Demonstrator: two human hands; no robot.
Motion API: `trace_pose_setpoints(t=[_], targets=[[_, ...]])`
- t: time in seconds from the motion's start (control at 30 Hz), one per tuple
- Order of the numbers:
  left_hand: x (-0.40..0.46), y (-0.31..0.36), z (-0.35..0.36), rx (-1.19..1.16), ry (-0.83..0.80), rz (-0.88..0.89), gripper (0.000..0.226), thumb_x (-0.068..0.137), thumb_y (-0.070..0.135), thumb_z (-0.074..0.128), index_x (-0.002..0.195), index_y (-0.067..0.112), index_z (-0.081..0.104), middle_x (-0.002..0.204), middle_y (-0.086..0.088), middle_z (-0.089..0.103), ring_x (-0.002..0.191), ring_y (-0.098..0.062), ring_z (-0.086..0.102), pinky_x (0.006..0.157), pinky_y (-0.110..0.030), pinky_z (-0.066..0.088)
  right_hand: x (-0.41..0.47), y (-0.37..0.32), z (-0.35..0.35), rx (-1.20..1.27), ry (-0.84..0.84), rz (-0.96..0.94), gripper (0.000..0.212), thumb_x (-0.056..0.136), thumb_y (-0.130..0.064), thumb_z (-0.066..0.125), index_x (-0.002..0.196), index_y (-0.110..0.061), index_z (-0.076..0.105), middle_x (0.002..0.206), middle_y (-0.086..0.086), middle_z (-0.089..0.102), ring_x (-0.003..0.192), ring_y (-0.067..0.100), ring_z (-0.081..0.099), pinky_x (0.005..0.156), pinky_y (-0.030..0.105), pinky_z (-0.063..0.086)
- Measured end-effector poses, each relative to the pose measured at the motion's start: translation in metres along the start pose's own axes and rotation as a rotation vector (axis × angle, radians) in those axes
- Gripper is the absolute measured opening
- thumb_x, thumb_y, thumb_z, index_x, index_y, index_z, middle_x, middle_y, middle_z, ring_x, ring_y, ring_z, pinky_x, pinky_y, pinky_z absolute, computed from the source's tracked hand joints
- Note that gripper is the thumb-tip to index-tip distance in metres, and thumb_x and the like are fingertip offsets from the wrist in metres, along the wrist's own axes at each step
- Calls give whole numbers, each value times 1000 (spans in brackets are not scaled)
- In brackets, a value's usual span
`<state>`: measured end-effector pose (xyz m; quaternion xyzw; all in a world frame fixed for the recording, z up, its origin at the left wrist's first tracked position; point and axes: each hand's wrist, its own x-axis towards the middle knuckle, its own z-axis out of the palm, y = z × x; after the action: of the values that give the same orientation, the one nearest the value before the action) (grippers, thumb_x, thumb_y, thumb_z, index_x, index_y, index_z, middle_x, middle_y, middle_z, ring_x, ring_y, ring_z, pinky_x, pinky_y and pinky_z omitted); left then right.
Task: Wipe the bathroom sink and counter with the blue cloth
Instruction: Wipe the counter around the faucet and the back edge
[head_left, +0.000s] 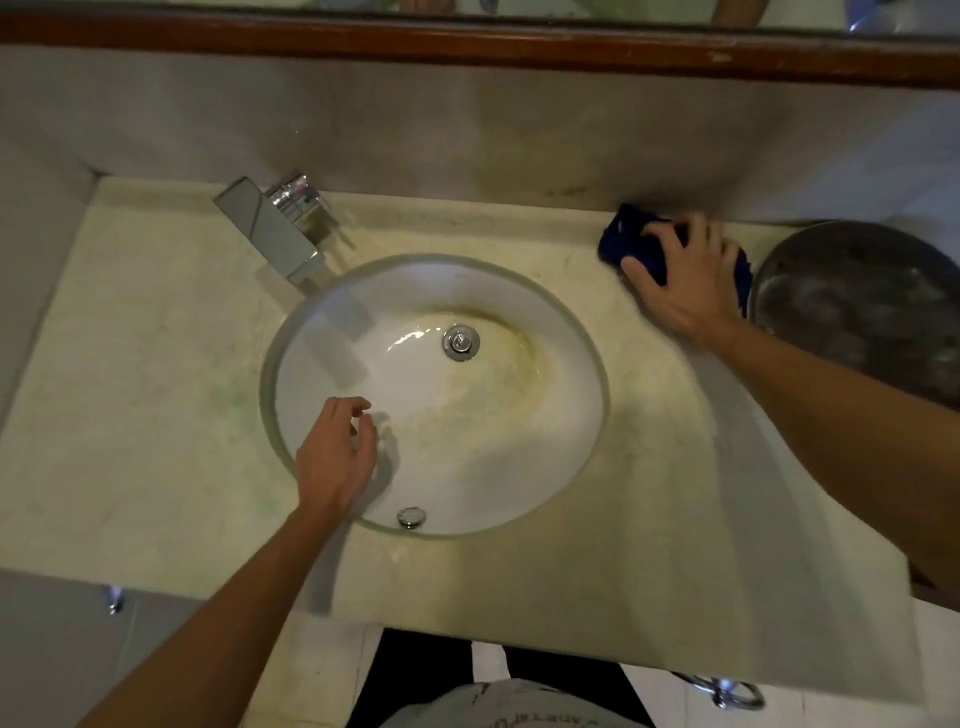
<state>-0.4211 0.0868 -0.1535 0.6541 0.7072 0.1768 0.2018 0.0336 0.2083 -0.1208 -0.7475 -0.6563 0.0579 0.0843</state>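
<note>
1. Your right hand (685, 283) lies flat on the blue cloth (631, 244), fingers spread and straight, pressing it down rather than pinching it.
2. The blue cloth sits on the counter (649, 467) at the back right, against the foot of the wall — between the sink (434, 395) and a dark round pan (857, 312). One edge of the cloth pokes out beyond your hand on the pan side and looks to be touching the pan's rim, though blur makes that uncertain.
3. Your left hand (335, 457) hovers over the near left rim of the sink, fingers loosely curled and holding nothing. Its shadow falls on the white basin just beside it.
4. The sink is a round white bowl set into the pale counter. A yellowish stain rings the drain (461, 342) and spreads to the right of it; a small chrome overflow cap (411, 517) sits on the near wall.
5. A square chrome faucet (275, 234) stands at the back left, its spout angled over the basin edge.
6. A wooden mirror frame (467, 44) runs along the top above the wall — your arms reach in from the bottom and the right.
</note>
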Motion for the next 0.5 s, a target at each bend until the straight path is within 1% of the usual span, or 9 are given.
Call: trace_pose_setpoints(t=[0.07,0.17,0.27,0.33,0.4,0.5], targets=[[-5,1,2,-6,-13,-3,14,102,17,54,111,15,64,110,3,62,81,-16,62,74,-32,48,-32,-9,0,-15,-18,-32,50,98,-61,41,134,-28,50,134,11,45,122,34,42,106,55,31],[-8,4,1,0,-8,-28,13,102,17,53,108,16,65,108,3,63,77,-15,60,74,-35,50,-98,-25,1,14,-82,-134,50,96,-60,40,130,-27,56,132,8,48,120,32,42,105,51,29],[-9,7,-2,9,-19,-65,12,103,19,51,102,17,63,104,2,63,73,-17,60,73,-38,51,-147,-31,5,44,-108,-236,48,94,-59,43,124,-27,63,130,5,54,116,31,49,102,50,33],[-9,7,-1,36,-54,-81,12,103,22,51,96,21,61,100,4,61,71,-18,60,72,-39,51,-150,-26,7,68,-148,-291,46,96,-59,42,123,-28,63,127,1,54,116,28,52,102,49,34],[-10,7,-1,52,-62,-80,14,103,23,50,92,23,60,97,5,61,70,-17,59,71,-38,49,-130,-18,6,77,-163,-298,47,96,-61,41,124,-28,61,126,1,53,116,27,51,102,47,34],[-11,6,-1,40,-23,-53,16,102,18,52,89,21,59,92,6,59,66,-15,56,68,-35,45,-79,-10,3,70,-87,-228,46,97,-57,46,129,-26,57,125,4,50,115,27,47,102,45,33]])
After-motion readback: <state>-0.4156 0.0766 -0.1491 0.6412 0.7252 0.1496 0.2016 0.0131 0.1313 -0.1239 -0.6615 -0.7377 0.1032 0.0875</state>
